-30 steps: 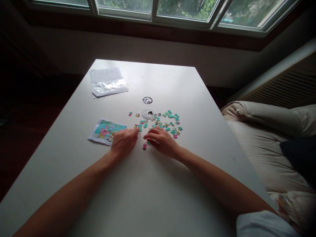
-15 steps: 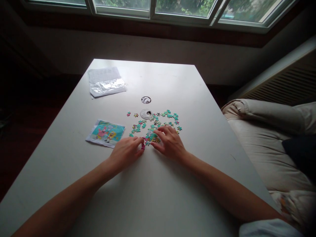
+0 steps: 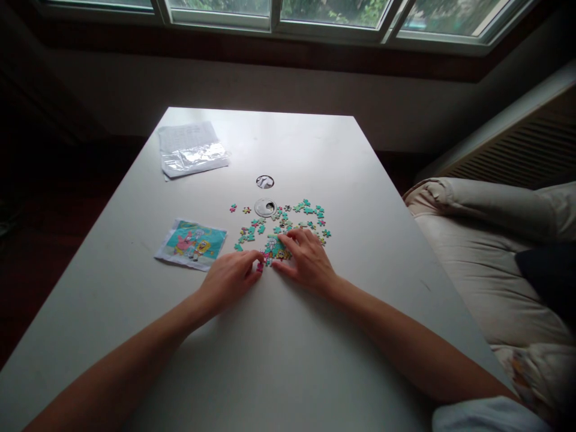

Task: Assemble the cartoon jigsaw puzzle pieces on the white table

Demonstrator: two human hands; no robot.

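Observation:
My left hand [image 3: 229, 277] lies on the white table [image 3: 270, 336], its fingertips pinched on a small pink puzzle piece [image 3: 260, 267]. Just to its right, my right hand [image 3: 306, 259] rests with fingers pressed on a small joined patch of puzzle [image 3: 275, 249], teal with cartoon figures. Several loose teal, pink and yellow puzzle pieces [image 3: 306, 211] are scattered beyond both hands. A printed cartoon reference picture [image 3: 191, 242] lies to the left of my left hand.
A round metal lid [image 3: 265, 207] and a round grommet hole [image 3: 265, 181] sit behind the pieces. Paper with a clear plastic bag [image 3: 191, 150] lies at the far left. A cushioned sofa [image 3: 495, 264] stands along the table's right side, windows behind.
My left hand moved back and right from the loose pieces to the pink piece. My right hand shifted right, uncovering the joined patch it now touches.

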